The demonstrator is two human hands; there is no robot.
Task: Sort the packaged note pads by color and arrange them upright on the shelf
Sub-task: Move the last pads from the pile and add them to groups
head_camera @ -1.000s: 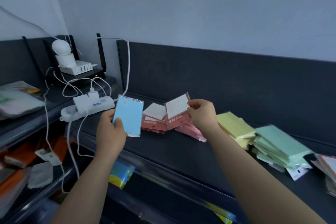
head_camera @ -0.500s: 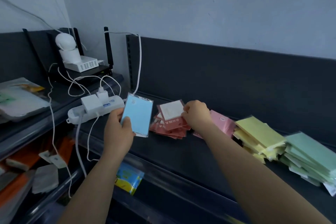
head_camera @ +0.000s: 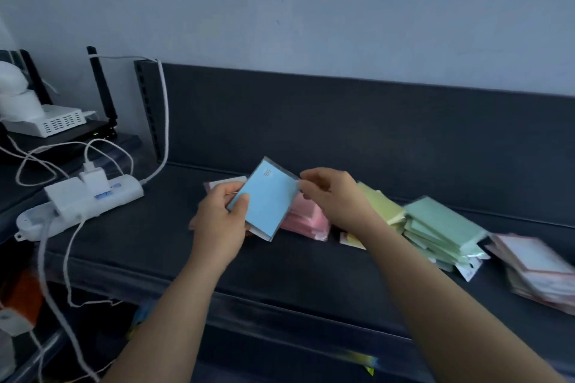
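Your left hand [head_camera: 217, 227] grips the blue pad [head_camera: 267, 202], thumb on its face; your right hand [head_camera: 333, 196] pinches its upper right corner. Pad hangs tilted over the pink pile [head_camera: 306, 222], off the shelf [head_camera: 149, 246]. Advised: square it upright, then seat it on bare shelf beside pink

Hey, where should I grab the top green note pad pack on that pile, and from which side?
Probably the front long edge, thumb on top, fingers beneath, coming from the shelf front: the top green note pad pack lies roughly flat on its fanned pile, with the back panel close behind.
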